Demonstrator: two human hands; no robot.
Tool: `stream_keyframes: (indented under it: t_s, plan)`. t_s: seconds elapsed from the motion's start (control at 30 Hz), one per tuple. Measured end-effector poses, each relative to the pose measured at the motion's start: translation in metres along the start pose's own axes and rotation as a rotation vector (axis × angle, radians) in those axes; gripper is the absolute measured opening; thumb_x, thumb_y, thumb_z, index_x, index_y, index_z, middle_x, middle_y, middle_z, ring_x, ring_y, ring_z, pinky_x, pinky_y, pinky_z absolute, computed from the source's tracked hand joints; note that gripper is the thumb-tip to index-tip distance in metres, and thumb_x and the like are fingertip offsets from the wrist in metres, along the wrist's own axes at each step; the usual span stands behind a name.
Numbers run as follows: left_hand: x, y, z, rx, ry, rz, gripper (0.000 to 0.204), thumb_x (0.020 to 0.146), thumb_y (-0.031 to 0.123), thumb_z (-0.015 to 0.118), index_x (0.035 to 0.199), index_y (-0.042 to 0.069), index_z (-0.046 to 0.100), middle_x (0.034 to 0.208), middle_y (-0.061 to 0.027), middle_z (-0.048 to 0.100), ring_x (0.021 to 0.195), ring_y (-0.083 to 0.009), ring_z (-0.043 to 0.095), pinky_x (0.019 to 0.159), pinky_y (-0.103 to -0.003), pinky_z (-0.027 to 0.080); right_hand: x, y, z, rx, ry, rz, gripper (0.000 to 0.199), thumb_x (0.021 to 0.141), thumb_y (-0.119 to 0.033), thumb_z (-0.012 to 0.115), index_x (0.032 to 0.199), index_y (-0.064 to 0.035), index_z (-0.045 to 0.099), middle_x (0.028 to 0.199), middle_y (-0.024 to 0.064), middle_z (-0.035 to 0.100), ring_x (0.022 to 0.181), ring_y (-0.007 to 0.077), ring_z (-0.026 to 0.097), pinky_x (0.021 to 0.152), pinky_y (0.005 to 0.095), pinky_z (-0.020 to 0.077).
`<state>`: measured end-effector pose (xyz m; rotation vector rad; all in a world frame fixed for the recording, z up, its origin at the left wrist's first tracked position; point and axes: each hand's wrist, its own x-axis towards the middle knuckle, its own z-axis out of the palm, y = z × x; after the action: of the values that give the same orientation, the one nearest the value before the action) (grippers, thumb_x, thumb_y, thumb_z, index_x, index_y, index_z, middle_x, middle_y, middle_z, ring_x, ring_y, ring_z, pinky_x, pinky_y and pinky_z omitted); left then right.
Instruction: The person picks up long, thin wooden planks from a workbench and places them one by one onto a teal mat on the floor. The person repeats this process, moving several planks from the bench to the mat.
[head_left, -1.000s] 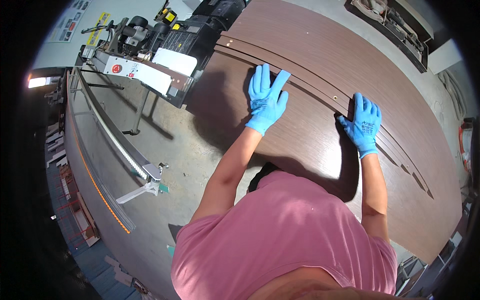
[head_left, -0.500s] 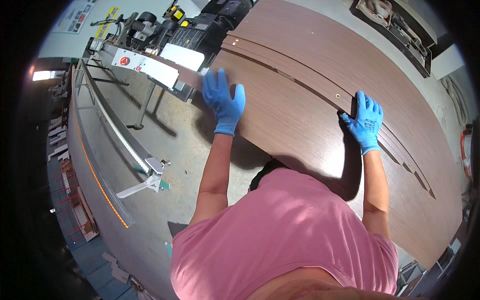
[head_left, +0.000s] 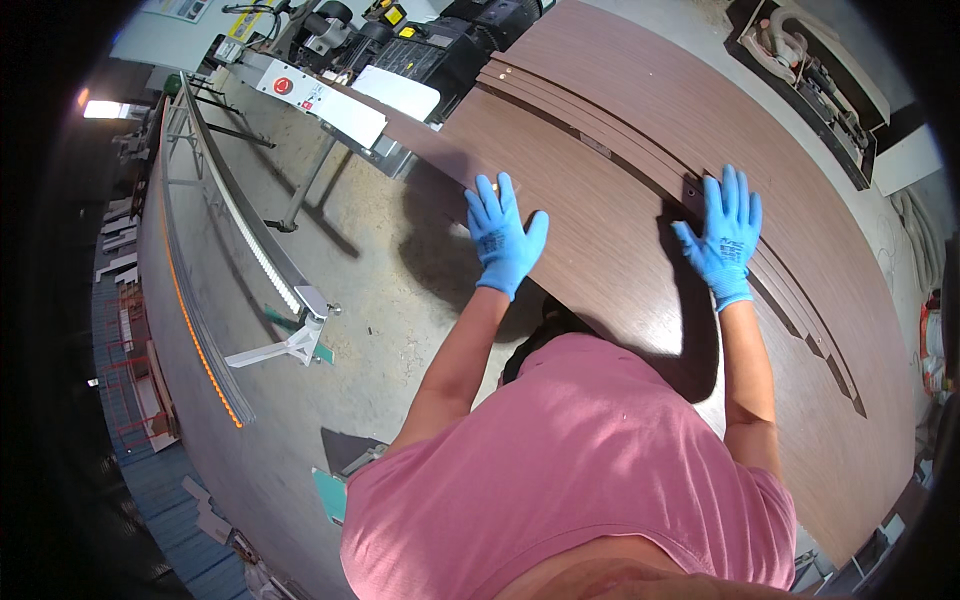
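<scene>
My left hand (head_left: 507, 245), in a blue work glove, lies at the near left edge of a large brown wood-grain panel (head_left: 590, 250). Its fingers are stretched out and the thumb stands apart. A small pale spot shows by its fingertips. My right hand (head_left: 730, 240), gloved alike, is spread over long narrow brown strips (head_left: 640, 145) that lie along the panel. Dark gaps run beside these strips, and small round fittings show near their far end. Neither hand grips anything.
A machine with a black motor (head_left: 430, 55) and a white control plate (head_left: 330, 105) stands at the far left. A long roller rail (head_left: 235, 215) on legs runs along the left floor. A black case with a hose and tools (head_left: 800, 90) lies at the far right.
My left hand has moved right and nearer, away from the machine. My right hand has shifted slightly, its fingers now straighter and the thumb further out. The view has turned a little.
</scene>
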<state>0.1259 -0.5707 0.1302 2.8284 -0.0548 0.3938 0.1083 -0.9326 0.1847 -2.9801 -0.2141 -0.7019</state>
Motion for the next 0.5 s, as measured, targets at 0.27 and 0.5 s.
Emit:
stream_keyframes:
  t_s: [0.27, 0.5]
  plan:
    - [-0.045, 0.045, -0.016, -0.006, -0.072, 0.123, 0.096, 0.093, 0.045, 0.073, 0.166, -0.002, 0.033, 0.168, -0.0377, 0.029, 0.149, -0.0625, 0.03, 0.122, -0.066, 0.028, 0.037, -0.121, 0.028, 0.537, -0.111, -0.189, 0.068, 0.085, -0.04, 0.077, 0.141, -0.004, 0.063, 0.148, 0.021, 0.062, 0.136, 0.0415, 0.058, 0.116, 0.0528, 0.0433]
    - [-0.085, 0.072, -0.024, -0.246, -0.223, 0.153, 0.082, 0.088, 0.041, 0.073, 0.151, -0.007, 0.051, 0.154, -0.034, 0.044, 0.142, -0.0528, 0.041, 0.12, -0.061, 0.032, 0.051, -0.189, 0.054, 0.564, -0.374, -0.19, 0.069, 0.088, -0.044, 0.079, 0.143, -0.0071, 0.058, 0.139, 0.0169, 0.063, 0.13, 0.0356, 0.06, 0.11, 0.0491, 0.0454]
